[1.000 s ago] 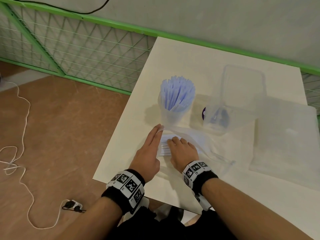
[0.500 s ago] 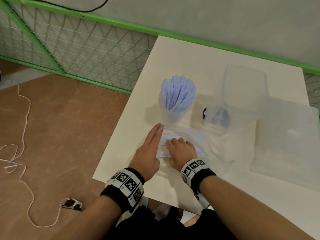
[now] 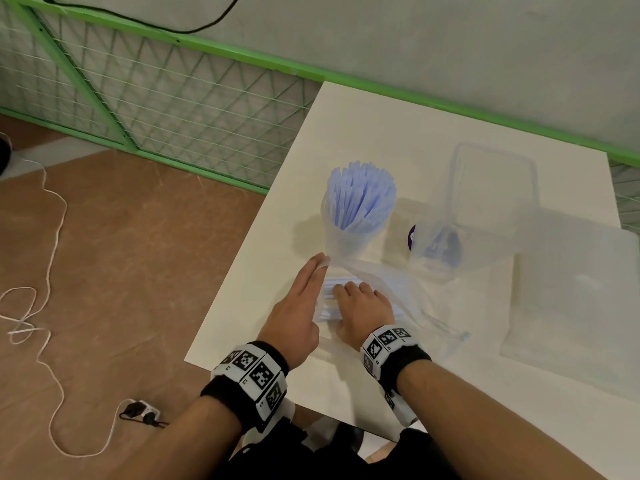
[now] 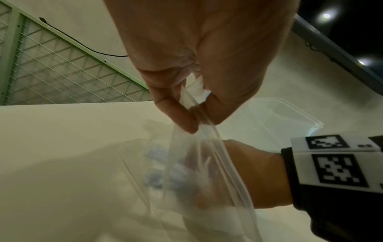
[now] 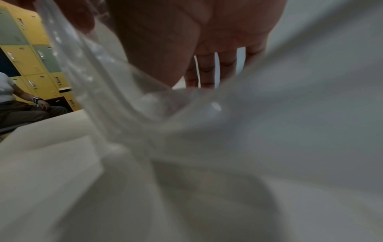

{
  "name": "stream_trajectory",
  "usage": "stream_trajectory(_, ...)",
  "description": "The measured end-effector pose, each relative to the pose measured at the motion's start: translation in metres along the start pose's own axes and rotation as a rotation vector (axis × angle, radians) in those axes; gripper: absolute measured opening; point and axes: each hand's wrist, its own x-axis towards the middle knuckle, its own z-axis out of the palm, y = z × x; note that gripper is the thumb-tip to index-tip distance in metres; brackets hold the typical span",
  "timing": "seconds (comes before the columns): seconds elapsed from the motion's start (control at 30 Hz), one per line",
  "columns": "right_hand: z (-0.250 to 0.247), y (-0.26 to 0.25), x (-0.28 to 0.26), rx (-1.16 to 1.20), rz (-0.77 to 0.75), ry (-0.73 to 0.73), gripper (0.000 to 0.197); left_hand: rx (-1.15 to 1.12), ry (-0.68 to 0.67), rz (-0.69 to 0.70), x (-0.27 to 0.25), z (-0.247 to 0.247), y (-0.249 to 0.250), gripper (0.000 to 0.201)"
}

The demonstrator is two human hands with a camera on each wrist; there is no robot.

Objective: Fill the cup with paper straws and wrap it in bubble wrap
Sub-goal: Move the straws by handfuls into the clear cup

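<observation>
Cup [image 3: 353, 233], clear plastic, stands upright on the white table [image 3: 398, 133], near its left edge, packed with pale blue straws [image 3: 362, 195] that fan out above the rim. Just in front of it lies a clear zip bag [image 3: 408, 289] with more blue straws inside, flat on the table.

Left hand [image 3: 298, 306]: thumb and forefinger pinch the bag's upper lip, lifting it; the left wrist view shows the pinch [image 4: 192, 114] plainly, the zip strip running down from it. The other fingers lie straight and together in the head view.

Right hand [image 3: 360, 306]: reaches into the bag mouth, palm down, knuckles bent over the straws in the bag. Right wrist view shows the fingers [image 5: 207, 70] side by side with narrow gaps, seen through the bag's film; whether the tips grip any straw, cannot tell.

Right of the cup: 1 clear tub [image 3: 436, 247] with something blue in it, a purple disc [image 3: 411, 237] at its left side, touching or not unclear. Behind it a clear lid [image 3: 491, 185] lying flat. Bubble wrap [image 3: 581, 299], a large sheet, lies at the table's right side, well apart from the cup.

On the floor left of the table, a white cord [image 3: 45, 306]. Green mesh fence [image 3: 156, 98] behind.
</observation>
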Motion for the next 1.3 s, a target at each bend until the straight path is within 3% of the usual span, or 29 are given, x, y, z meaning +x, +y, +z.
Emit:
stream_trajectory(0.17,0.002,-0.001,-0.001,-0.031,-0.011,-0.002,0.036,-0.004,0.011,-0.004,0.000,0.002,0.001,0.105)
stream_trajectory(0.33,0.001,-0.003,-0.001,-0.037,-0.016,0.023,0.047,-0.003,0.014,-0.013,0.002,0.002,0.002,0.104)
stream_trajectory(0.47,0.001,-0.002,0.001,-0.060,-0.017,0.018,0.036,-0.001,0.011,-0.024,0.002,0.001,0.004,0.104)
stream_trajectory(0.97,0.002,-0.002,0.006,-0.216,-0.064,-0.075,0.036,-0.026,0.015,-0.029,0.003,0.001,0.004,0.105)
stream_trajectory(1.3,-0.014,0.033,-0.025,0.136,-0.020,0.050,0.018,0.001,0.034,-0.011,0.004,-0.001,0.007,0.108)
